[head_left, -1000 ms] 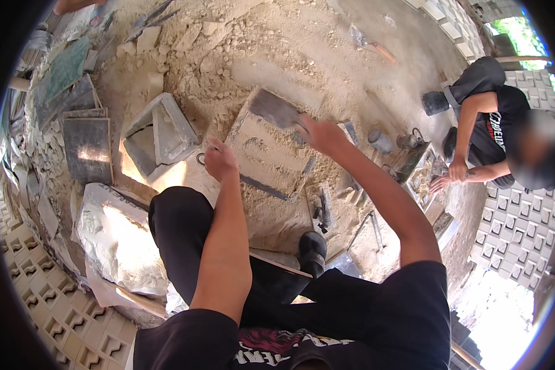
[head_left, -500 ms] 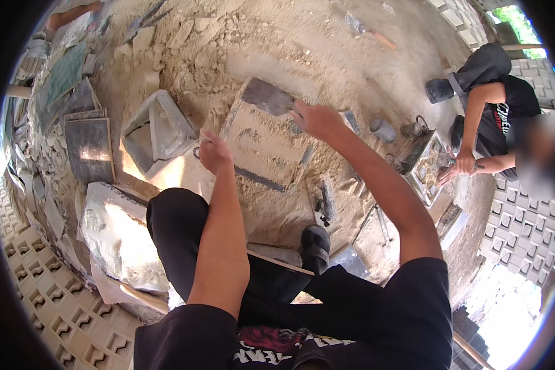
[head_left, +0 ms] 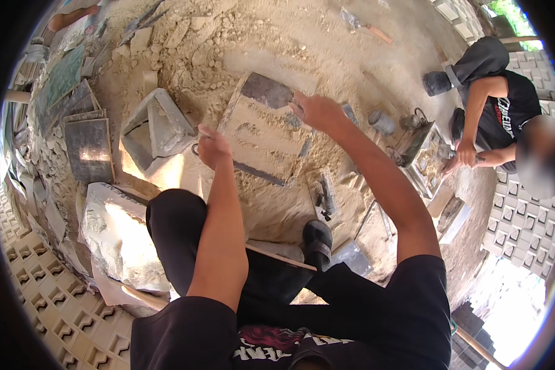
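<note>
A rectangular mold [head_left: 259, 174] filled with pale, damp-looking sandy mix [head_left: 253, 139] lies on the ground before me. My right hand [head_left: 317, 112] is closed round the handle of a flat trowel. Its dark rectangular blade [head_left: 265, 90] rests over the far edge of the mix. At the mold's left side, my left hand [head_left: 216, 148] is closed at a metal ring handle [head_left: 195, 149], part of which shows beside the fingers. Shallow ridges mark the surface of the mix.
A grey triangular-sided block mold [head_left: 157, 129] stands at left, near dark boards [head_left: 87, 148]. Loose sandy mix [head_left: 197, 55] heaps beyond. Another trowel [head_left: 367, 26] lies far off. At right, a person [head_left: 475, 105] works over another mold [head_left: 425, 157]. A board [head_left: 280, 271] spans near my legs.
The trowel blade has shifted slightly up and is no longer blurred. My left hand stays almost in place. The other person's hands have moved a little.
</note>
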`<state>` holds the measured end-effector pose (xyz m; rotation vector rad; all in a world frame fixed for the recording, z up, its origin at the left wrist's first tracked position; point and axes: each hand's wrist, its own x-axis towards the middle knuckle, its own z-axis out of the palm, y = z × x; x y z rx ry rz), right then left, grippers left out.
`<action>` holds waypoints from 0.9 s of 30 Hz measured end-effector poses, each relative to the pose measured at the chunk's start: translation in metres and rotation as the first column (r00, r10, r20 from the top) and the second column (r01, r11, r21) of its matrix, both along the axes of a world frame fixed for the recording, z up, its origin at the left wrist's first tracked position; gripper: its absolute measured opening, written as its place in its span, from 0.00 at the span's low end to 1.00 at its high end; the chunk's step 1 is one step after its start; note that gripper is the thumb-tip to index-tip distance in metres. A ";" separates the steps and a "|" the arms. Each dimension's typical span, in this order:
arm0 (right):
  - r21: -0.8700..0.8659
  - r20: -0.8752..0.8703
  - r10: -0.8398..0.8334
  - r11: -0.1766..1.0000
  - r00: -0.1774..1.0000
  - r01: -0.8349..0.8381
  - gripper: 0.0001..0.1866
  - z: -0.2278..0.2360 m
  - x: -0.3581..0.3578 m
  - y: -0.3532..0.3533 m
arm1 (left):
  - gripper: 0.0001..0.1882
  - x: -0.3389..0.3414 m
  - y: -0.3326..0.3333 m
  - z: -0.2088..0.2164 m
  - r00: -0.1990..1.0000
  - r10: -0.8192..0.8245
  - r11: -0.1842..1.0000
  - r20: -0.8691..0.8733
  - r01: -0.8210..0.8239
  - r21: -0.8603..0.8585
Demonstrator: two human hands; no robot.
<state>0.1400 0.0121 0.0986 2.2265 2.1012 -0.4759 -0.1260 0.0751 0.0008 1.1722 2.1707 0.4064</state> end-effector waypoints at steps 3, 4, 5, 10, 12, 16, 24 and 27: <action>-0.043 -0.022 -0.025 0.999 0.999 0.024 0.18 -0.031 0.022 -0.041 | 0.44 -0.002 0.009 0.002 1.000 -0.019 0.999 0.001 0.019 0.031; -0.128 0.025 -0.061 0.990 0.998 0.064 0.19 -0.022 0.043 -0.073 | 0.43 -0.002 0.001 0.002 0.999 -0.038 0.998 0.010 0.037 0.044; -0.133 0.079 -0.053 0.989 0.995 0.063 0.19 -0.008 0.065 -0.105 | 0.43 0.001 -0.004 0.004 0.999 -0.045 0.999 0.028 0.044 0.029; -0.198 0.078 -0.059 0.977 0.995 0.073 0.22 0.041 0.077 -0.111 | 0.43 0.003 0.000 0.014 0.997 -0.062 0.998 0.042 0.061 0.014; -0.176 -0.037 -0.111 0.979 0.993 0.103 0.22 0.041 0.033 -0.053 | 0.43 0.003 0.002 0.011 0.998 -0.042 0.999 0.056 0.041 0.025; -0.167 -0.079 -0.067 0.985 0.995 0.053 0.22 -0.008 -0.010 0.017 | 0.43 -0.001 0.003 0.016 0.997 -0.027 0.999 0.069 0.029 -0.018; -0.198 0.209 -0.102 0.969 0.973 0.145 0.21 0.026 0.100 -0.196 | 0.43 0.000 0.000 0.004 0.994 -0.084 0.996 0.067 0.084 0.008; -0.220 0.233 -0.172 0.949 0.957 0.224 0.23 0.025 0.087 -0.169 | 0.43 -0.004 0.000 0.007 0.990 -0.128 0.991 0.055 0.130 -0.031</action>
